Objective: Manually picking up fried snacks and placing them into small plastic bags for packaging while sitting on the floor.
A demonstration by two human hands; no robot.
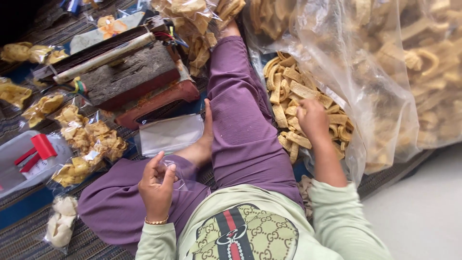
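Pinching a small clear plastic bag [174,169] between thumb and curled fingertips, the left hand [156,185] is held above the purple-trousered lap [240,125]; the film is thin, glossy and nearly invisible against the cloth. A slim gold bracelet [156,222] is worn at that wrist. The right hand [313,120] is laid, fingers bent and closed, on a heap of fried snack strips [293,103], though whether any strip is gripped cannot be told. The strips are golden, flat, ridged and curled, and are held in a large crinkled transparent sack [375,86] opened at the person's right side. A flat stack of empty clear bags [171,134] is seen just beside the bare foot [202,144]. Beyond it, a worn heat sealer [130,72] with a rough dark wooden top and rust-red base is set on the woven mat [29,236]. Small filled packets [89,144] of yellow snacks are scattered near it, and a pale plastic tub [19,163] with red pieces lies further left.
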